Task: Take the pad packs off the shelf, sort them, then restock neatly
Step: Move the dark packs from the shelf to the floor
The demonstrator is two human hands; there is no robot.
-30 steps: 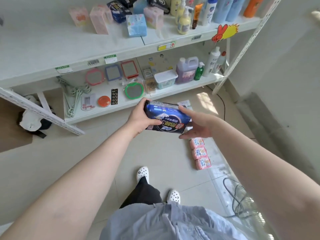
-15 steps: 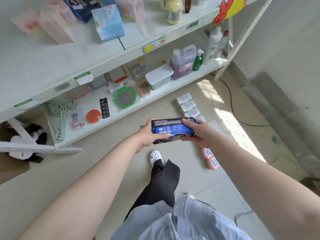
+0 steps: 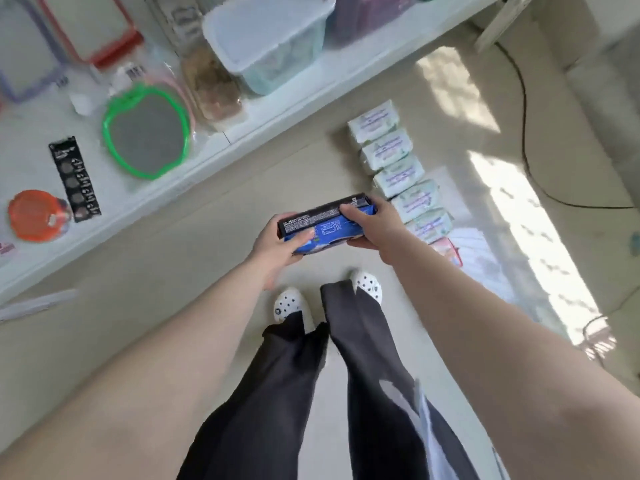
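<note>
item: blue pad pack (image 3: 327, 225), which you are holding over the floor (image 3: 173, 271) by both ends; left hand (image 3: 277, 245) and right hand (image 3: 372, 225) fingers are curling round it; likely light, soft, slippery film, so keep gripping the ends

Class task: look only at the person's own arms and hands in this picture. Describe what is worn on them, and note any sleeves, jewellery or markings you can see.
Both arms are bare along their whole visible length: no sleeves reach into view. The left hand and right hand wear no gloves, and no rings, watch or bracelets show at the wrists. No tattoos or other markings can be made out on either arm, though the picture is slightly blurred.
</note>
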